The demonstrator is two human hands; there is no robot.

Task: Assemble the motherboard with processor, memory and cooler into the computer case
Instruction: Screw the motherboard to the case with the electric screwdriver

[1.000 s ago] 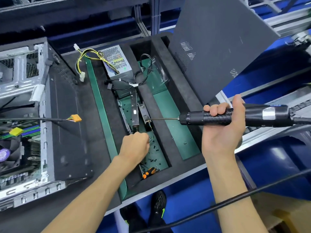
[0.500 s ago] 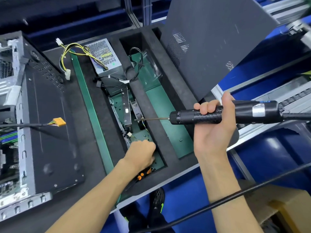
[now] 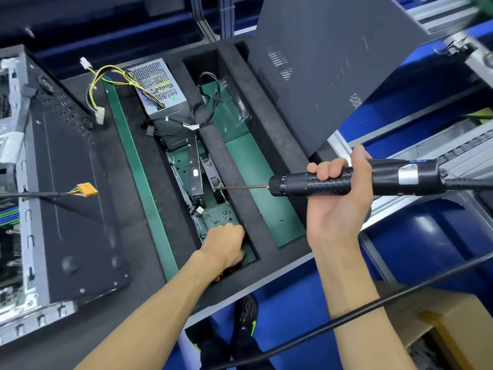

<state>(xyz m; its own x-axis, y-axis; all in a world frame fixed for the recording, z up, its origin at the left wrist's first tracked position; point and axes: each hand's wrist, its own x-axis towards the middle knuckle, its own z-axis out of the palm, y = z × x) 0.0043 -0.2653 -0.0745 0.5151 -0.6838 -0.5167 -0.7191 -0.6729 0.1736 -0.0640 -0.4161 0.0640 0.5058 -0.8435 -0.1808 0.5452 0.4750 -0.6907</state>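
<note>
The open computer case [image 3: 69, 188] lies on its side at the left, and a strip of the motherboard [image 3: 8, 236] shows at the frame edge. My right hand [image 3: 338, 209] grips a black electric screwdriver [image 3: 346, 181] held level, with its bit pointing left over the black foam tray [image 3: 269, 134]. My left hand [image 3: 226, 244] reaches down into the near end of the tray's middle compartment, among small black screws [image 3: 224, 214]. Its fingers curl downward and their tips are hidden.
A power supply [image 3: 160, 86] with yellow wires and metal brackets [image 3: 193, 169] lie in the tray. The dark side panel [image 3: 333, 62] leans at the back right. An orange connector [image 3: 86, 190] hangs over the case. The cord [image 3: 346, 316] crosses a cardboard box [image 3: 453, 324].
My left hand has moved nearer along the compartment and now covers the orange-handled tool there. The right hand keeps its grip on the screwdriver. The view has shifted right.
</note>
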